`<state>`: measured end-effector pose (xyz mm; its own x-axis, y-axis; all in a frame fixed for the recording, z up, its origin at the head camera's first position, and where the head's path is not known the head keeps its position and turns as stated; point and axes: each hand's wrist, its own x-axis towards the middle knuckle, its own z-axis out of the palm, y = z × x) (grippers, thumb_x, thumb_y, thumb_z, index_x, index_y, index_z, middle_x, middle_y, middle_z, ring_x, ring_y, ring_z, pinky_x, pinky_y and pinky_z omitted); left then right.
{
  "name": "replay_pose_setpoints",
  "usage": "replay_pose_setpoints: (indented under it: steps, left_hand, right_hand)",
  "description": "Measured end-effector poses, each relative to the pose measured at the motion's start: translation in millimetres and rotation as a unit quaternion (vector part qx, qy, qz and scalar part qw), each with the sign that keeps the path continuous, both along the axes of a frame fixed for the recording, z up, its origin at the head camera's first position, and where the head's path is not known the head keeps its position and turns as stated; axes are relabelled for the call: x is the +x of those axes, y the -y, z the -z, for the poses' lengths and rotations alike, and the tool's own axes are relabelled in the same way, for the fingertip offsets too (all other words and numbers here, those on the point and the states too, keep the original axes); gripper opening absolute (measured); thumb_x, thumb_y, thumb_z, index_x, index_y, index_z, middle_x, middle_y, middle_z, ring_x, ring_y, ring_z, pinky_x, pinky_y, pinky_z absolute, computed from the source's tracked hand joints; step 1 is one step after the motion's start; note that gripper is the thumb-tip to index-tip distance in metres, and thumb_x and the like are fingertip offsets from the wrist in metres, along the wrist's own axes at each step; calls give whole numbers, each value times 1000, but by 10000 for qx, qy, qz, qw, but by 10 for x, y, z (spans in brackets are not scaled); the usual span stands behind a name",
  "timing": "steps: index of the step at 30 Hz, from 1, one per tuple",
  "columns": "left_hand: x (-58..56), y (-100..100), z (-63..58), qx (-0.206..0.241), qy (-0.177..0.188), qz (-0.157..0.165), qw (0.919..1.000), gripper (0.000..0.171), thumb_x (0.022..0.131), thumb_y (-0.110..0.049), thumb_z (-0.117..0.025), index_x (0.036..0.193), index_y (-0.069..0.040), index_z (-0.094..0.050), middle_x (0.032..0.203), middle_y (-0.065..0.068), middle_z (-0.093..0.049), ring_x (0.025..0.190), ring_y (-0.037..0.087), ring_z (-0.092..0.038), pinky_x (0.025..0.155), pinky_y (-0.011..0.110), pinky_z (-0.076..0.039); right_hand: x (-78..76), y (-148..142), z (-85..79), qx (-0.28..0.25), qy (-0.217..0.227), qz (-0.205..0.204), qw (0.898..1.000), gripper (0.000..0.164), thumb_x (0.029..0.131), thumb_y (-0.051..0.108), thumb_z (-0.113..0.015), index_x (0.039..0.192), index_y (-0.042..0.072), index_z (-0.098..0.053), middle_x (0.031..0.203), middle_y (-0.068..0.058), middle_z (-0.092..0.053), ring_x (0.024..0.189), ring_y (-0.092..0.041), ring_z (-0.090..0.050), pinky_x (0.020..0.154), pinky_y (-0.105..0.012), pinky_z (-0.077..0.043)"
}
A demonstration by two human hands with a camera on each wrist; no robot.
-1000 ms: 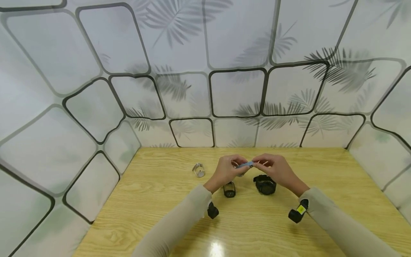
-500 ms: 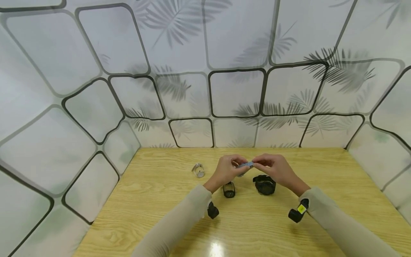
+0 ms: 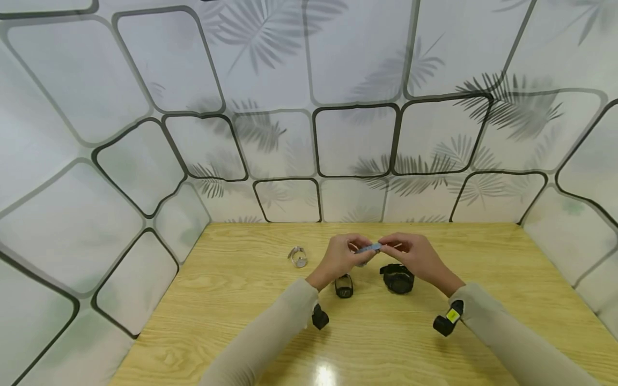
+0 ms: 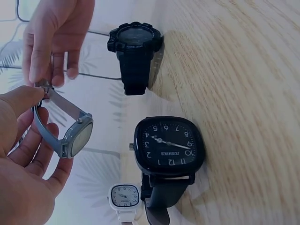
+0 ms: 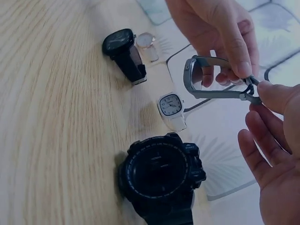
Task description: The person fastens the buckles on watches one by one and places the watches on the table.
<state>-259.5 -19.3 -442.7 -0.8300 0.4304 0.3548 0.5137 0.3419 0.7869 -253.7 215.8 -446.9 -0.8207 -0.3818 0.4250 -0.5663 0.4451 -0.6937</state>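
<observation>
Both hands hold a blue-grey wristwatch (image 3: pixel 369 248) above the table, its strap closed into a loop. In the left wrist view its squarish case (image 4: pixel 78 136) hangs below the fingers. My left hand (image 3: pixel 340 255) pinches the strap near the buckle (image 5: pixel 249 89) between thumb and fingers. From the other side, my right hand (image 3: pixel 417 255) pinches the strap's end at the buckle; fingertips partly cover that spot. Beneath the hands lie a black square watch (image 3: pixel 344 287) and a chunky black sports watch (image 3: pixel 398 279).
A pale metallic watch (image 3: pixel 298 257) lies farther left on the wooden table (image 3: pixel 232 300). The right wrist view also shows a white square watch (image 5: pixel 170 104) behind the black ones. A patterned wall (image 3: pixel 357 198) stands along the table's back edge.
</observation>
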Motion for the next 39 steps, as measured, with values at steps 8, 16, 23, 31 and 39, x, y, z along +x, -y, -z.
replay_pose_setpoints:
  steps: [8, 16, 23, 31, 39]
  left_hand:
    - [-13, 4, 4, -89, 53, 19, 9999, 14, 95, -21, -77, 105, -11, -77, 98, -2, -75, 85, 8, -67, 78, 22, -56]
    - [-19, 5, 32, -194, 125, 108, 9997, 12, 95, -20, -77, 103, -11, -77, 93, 0, -74, 80, 9, -67, 71, 21, -56]
    - [-24, 22, 71, -320, 149, 99, 9993, 12, 96, -19, -76, 104, -11, -78, 94, 0, -74, 80, 7, -67, 69, 21, -56]
    - [-11, 18, 20, -142, 222, 145, 9995, 13, 96, -20, -76, 105, -11, -77, 98, -1, -74, 82, 6, -68, 70, 22, -57]
    - [9, 13, -10, -60, 240, 110, 9996, 15, 96, -20, -77, 107, -12, -77, 98, 0, -75, 82, 11, -69, 70, 22, -57]
  right_hand:
    - [5, -28, -6, -77, 269, -97, 9996, 17, 99, 23, -72, 114, 16, -78, 110, 1, -75, 95, -13, -72, 80, -29, -60]
    - [-5, 0, -39, 528, -1108, -258, 9921, 15, 92, 8, -78, 105, 16, -79, 98, 5, -75, 83, -8, -69, 72, -35, -61]
    - [-22, 8, -12, 575, -1354, -450, 9881, 17, 90, 2, -79, 103, 13, -78, 94, 5, -74, 78, -5, -67, 68, -40, -60]
    - [-17, 4, -46, 480, -1372, -403, 9886, 17, 90, 4, -79, 103, 14, -79, 96, 6, -74, 79, -6, -68, 68, -34, -60]
    - [11, 20, -96, 573, -1456, -290, 9873, 16, 90, 4, -80, 103, 13, -78, 95, 5, -74, 77, -5, -67, 66, -41, -60]
